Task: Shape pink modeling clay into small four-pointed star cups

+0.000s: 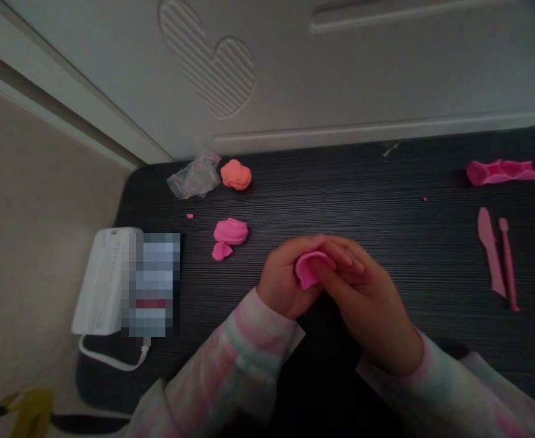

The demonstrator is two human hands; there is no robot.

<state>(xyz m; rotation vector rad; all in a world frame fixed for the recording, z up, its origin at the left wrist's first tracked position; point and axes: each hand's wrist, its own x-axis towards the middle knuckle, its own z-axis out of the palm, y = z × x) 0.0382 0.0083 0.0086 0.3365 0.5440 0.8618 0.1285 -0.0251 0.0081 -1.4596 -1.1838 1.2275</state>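
Both hands, L (290, 277) & R (368, 298), are cupped together w/ 1 pink clay piece (309, 269) pinched btwn them, over the dark table (322, 210). 2 pink lumps (230, 234) sit left of them, near 1 orange lump (236, 174).

I think this is a home, because I see a pale panel (286, 79) with a striped heart (199, 67) behind the dark counter (317, 201).

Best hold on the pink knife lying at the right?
Likely the upper handle, just below the wider blade of the pink knife, pinched across its long edges from above. It lies flat and slim, and the pink stick beside it sits closer towards the handle's lower end.
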